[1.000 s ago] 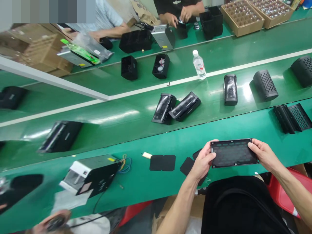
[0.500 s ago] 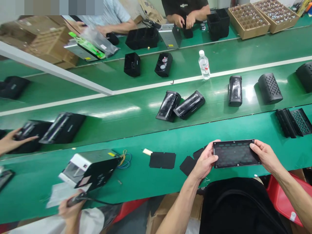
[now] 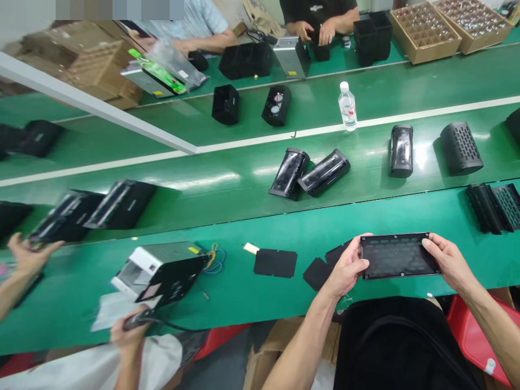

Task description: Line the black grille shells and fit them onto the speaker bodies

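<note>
Between my two hands is a black speaker grille panel (image 3: 400, 257), its inner side facing up, with slots faintly showing through a dark sheet inside its rim. My left hand (image 3: 345, 266) grips its left end, thumb over the edge. On the right end my right hand (image 3: 449, 260) holds it the same way, with the thumb on the top corner. Left of my left hand lie loose black mesh sheets (image 3: 318, 273), partly covered by my arm. Another flat black sheet (image 3: 275, 262) rests farther left, beside a small cream-coloured strip (image 3: 251, 248).
Several black speakers (image 3: 401, 150) and a water bottle (image 3: 348, 107) stand on the belt ahead. More grille panels (image 3: 483, 208) lie at right. A metal-cased device (image 3: 162, 271) sits at left, near a co-worker's hand (image 3: 130, 329) holding a corded tool. Other people sit across.
My view has shifted a little, while both hands keep hold of the panel. At left, a co-worker's other hand has come in, set beside a speaker on the belt, and drawn back slightly.
</note>
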The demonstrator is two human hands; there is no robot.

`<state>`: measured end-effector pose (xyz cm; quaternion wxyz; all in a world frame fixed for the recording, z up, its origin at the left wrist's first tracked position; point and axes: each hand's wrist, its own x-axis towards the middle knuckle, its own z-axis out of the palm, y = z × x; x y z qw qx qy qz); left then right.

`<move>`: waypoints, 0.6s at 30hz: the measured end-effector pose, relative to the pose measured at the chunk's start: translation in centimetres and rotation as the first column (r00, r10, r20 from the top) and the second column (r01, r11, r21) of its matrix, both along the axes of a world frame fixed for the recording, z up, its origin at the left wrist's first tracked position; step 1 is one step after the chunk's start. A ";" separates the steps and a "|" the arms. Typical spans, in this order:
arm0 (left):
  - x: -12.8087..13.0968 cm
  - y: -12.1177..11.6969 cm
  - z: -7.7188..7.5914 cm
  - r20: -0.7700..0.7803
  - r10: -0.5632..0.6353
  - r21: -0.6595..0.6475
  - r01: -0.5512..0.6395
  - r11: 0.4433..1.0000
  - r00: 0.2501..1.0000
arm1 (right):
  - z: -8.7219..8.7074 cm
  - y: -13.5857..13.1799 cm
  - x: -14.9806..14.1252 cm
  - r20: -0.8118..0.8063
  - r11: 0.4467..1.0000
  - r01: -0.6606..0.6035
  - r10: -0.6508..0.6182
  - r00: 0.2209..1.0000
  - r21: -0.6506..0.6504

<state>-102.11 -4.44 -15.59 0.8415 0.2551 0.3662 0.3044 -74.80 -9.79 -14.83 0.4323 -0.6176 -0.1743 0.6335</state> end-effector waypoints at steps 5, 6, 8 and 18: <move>0.0 0.0 -0.3 -0.006 -0.009 0.025 0.009 1.000 1.000 | -0.2 0.0 0.1 -0.004 0.999 0.015 -0.015 1.000 -0.037; 0.0 0.0 -0.3 -0.005 -0.010 0.021 0.010 1.000 1.000 | -0.3 0.0 0.1 -0.003 0.999 0.019 -0.019 1.000 -0.038; 0.0 0.0 -0.5 0.002 -0.011 0.020 0.011 1.000 1.000 | -0.3 0.0 0.1 -0.006 0.999 0.032 -0.032 0.999 -0.034; -0.4 -0.1 -1.4 -0.016 -0.042 0.147 0.044 0.988 0.999 | -0.1 0.2 0.2 -0.007 0.996 0.084 -0.084 0.996 -0.008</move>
